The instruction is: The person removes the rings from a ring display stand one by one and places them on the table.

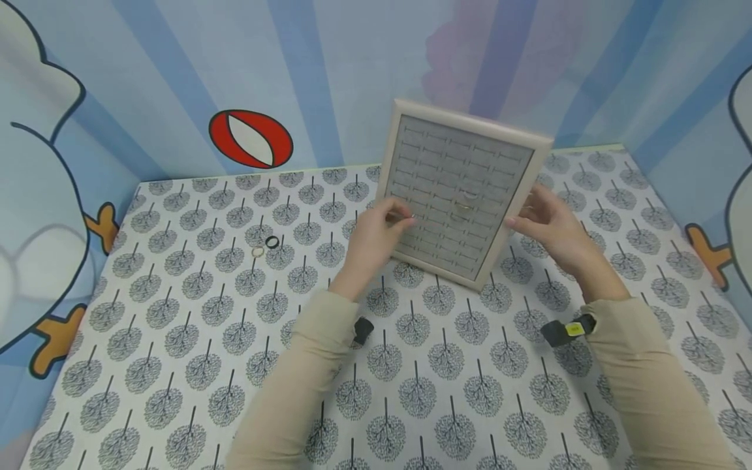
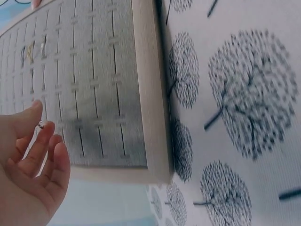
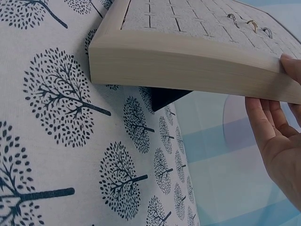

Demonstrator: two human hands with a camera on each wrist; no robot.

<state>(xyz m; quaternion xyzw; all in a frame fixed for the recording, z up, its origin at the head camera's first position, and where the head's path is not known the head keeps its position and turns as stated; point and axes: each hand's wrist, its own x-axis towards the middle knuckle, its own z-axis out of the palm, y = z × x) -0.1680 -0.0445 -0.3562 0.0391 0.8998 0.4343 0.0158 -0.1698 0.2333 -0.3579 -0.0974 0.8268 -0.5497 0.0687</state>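
Note:
A ring display board (image 1: 435, 189) with a pale wooden frame and a grey slotted pad stands tilted on the table. Three rings sit in its slots, among them a gold ring (image 3: 253, 26) between two silvery ones. My left hand (image 1: 378, 235) pinches a small silvery ring (image 2: 41, 125) between thumb and index finger, close in front of the pad's left side. My right hand (image 1: 549, 228) grips the right edge of the frame, its thumb at the front and the other fingers behind.
On the table to the left lie a black ring (image 1: 272, 242) and a pale gold ring (image 1: 258, 251). A tree-print cloth (image 1: 270, 307) covers the table. Behind the board, a dark support (image 3: 169, 96) shows. A striped blue backdrop (image 1: 352, 78) rises at the rear.

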